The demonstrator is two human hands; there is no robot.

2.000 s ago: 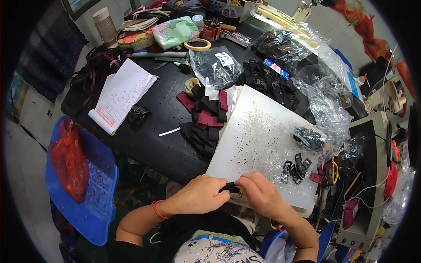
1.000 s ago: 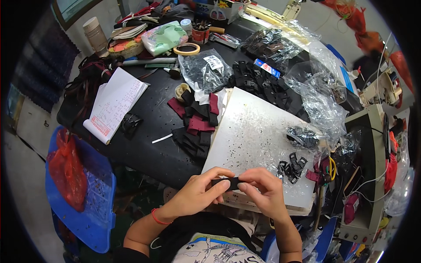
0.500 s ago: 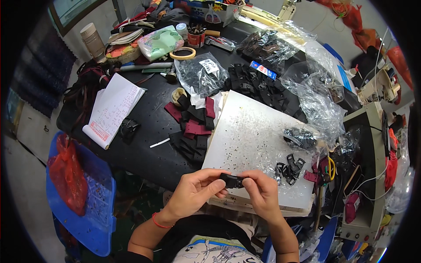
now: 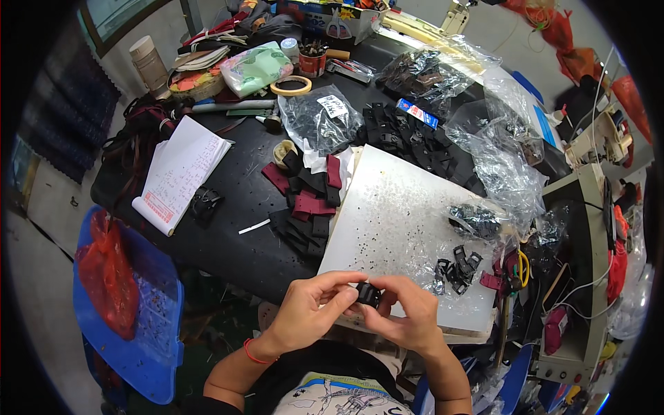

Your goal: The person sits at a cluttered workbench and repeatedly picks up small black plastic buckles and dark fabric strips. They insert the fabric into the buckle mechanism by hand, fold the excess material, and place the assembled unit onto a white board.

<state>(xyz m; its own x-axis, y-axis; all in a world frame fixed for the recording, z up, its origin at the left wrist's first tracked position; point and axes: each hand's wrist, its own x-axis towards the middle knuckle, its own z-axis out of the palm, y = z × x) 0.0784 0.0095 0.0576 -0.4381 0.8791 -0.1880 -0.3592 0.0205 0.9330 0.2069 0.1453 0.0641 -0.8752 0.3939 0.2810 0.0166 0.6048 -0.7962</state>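
Both hands meet over the near edge of the white board, pinching a small black piece that looks like a plastic buckle. My left hand, with a red cord at its wrist, grips the left end between thumb and fingertips. The right side of the piece sits in the fingers of my right hand. Fingertips cover part of it. To the right on the board lie several loose black buckles, and farther back is a clear plastic bag of black parts.
Maroon and black strap pieces lie left of the board, beside an open notebook. Behind the board are a pile of black straps and a clear bag. Yellow-handled scissors stand at right. A blue chair is at left.
The black buckle has been turned and now looks more upright and compact. My right hand's fingers have shifted round it, with the thumb lower. Both hands have dropped slightly toward me.
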